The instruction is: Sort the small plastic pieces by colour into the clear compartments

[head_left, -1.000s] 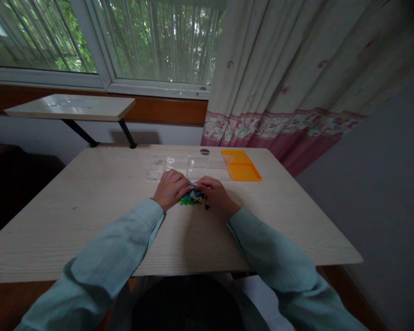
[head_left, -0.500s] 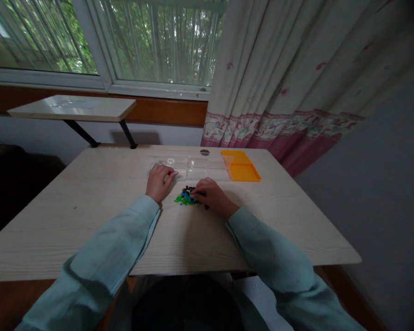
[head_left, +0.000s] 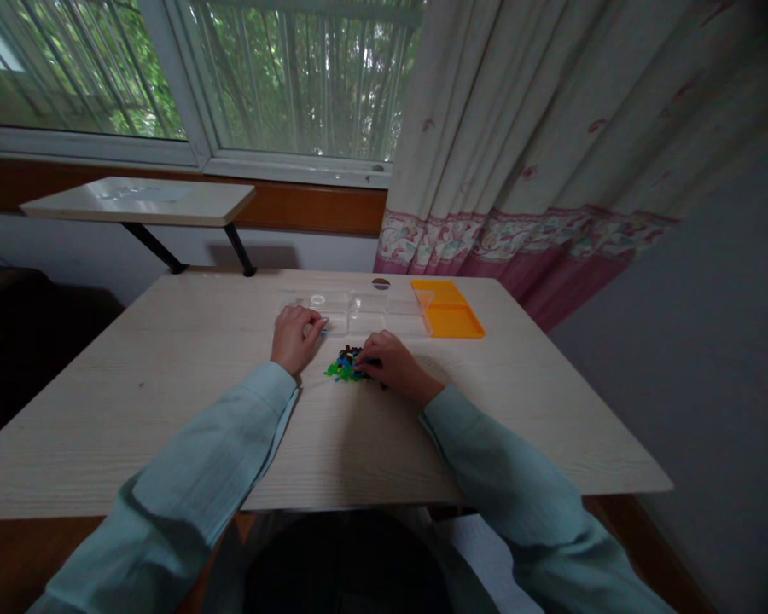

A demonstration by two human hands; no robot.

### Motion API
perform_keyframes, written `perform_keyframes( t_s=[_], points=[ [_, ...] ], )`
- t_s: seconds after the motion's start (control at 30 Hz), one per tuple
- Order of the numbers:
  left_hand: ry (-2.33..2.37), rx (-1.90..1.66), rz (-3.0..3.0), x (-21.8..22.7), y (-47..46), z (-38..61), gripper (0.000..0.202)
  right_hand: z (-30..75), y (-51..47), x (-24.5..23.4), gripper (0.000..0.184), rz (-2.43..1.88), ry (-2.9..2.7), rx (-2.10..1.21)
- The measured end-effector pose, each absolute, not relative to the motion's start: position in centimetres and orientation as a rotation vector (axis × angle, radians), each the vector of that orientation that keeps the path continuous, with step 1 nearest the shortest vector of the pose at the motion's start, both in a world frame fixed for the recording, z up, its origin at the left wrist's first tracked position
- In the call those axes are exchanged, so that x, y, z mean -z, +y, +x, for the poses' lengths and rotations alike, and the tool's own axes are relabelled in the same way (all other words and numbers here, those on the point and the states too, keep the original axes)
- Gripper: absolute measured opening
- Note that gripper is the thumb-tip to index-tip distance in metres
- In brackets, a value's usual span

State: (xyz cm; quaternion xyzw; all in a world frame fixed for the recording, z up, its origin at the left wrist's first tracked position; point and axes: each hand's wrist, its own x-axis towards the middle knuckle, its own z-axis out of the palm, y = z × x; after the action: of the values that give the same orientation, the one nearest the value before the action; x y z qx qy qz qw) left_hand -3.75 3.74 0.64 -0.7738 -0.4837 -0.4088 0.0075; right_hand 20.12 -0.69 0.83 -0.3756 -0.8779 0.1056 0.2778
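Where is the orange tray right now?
In the head view the orange tray lies on the far side of the table, just right of the clear compartment box and beyond the right hand.

- A pale wood-grain table (head_left: 166, 409) carries everything.
- A clear compartment box (head_left: 366, 312) lies flat near the middle of the far edge.
- An orange tray (head_left: 451, 317) lies just right of the box, towards the far right corner.
- A small dark round thing (head_left: 380, 283) sits at the far edge, behind the box.
- A heap of small coloured pieces (head_left: 341, 367), green, blue and dark, lies just nearer than the box.
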Motion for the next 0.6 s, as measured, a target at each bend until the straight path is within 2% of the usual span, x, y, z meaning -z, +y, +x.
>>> perform_keyframes(
  t_s=[0.27,0.6],
  points=[
    [-1.572,1.270,-2.327,-0.4,4.0,-4.1,0.027,20.1,-0.5,-0.6,0.002,-0.970,-2.245,-0.335],
    [-1.665,1.259,-2.267,-0.2,4.8,-5.1,0.021,20.2,-0.2,-0.6,0.014,-1.019,-2.069,-0.273]
  ],
)
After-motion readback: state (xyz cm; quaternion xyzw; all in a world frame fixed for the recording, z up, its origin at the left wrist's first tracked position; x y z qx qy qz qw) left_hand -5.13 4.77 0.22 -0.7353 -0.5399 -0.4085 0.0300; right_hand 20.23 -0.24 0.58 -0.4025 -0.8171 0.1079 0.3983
